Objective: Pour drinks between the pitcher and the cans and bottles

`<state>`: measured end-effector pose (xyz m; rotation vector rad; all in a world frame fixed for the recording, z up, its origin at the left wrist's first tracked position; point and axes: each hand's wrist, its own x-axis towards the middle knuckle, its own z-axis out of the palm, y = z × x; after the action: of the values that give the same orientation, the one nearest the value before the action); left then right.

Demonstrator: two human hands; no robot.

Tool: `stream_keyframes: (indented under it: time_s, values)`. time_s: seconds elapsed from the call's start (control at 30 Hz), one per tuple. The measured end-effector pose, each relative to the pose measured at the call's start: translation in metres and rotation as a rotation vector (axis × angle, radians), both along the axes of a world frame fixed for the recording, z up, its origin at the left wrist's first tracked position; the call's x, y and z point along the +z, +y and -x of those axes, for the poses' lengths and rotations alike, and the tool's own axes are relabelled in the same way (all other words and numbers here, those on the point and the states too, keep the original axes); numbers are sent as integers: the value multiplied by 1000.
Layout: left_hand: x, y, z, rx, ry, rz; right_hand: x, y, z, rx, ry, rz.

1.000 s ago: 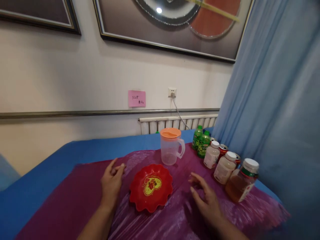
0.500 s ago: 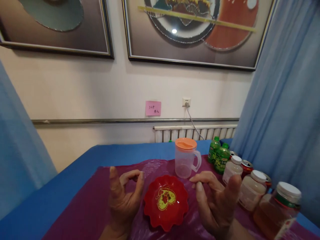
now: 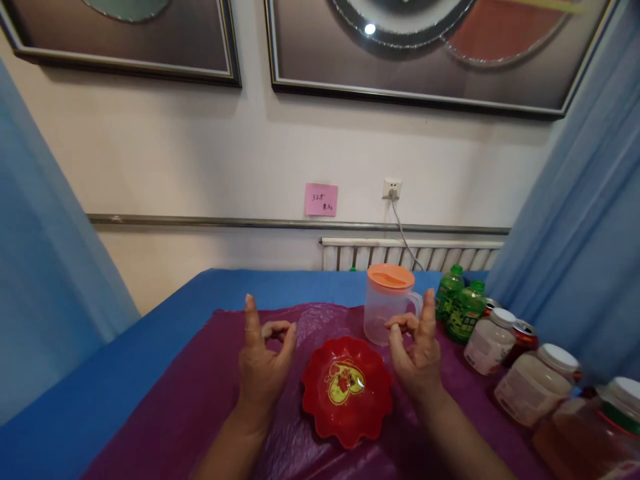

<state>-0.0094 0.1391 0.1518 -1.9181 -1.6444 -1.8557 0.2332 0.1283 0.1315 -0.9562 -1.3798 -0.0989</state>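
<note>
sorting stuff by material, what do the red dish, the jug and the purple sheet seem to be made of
Red dish: probably glossy plastic, given its bright highlights and scalloped rim.
Jug: likely plastic, its body translucent and cloudy, its lid opaque orange.
Purple sheet: apparently thin plastic film, shiny and finely creased.

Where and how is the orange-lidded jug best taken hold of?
Probably by the handle, with the right hand coming from the right: the loop juts from that side of the upright jug, though the hand partly hides it in this view.
</note>
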Motion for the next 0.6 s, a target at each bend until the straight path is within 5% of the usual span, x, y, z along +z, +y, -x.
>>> stream_keyframes:
  time_s: [0.27, 0.6]
  values:
    - [-12, 1, 0, 12, 15, -93, -6, -4, 2, 36, 1, 30]
    - [-22, 5, 3, -5, 14, 90, -4, -7, 0, 42, -25, 141]
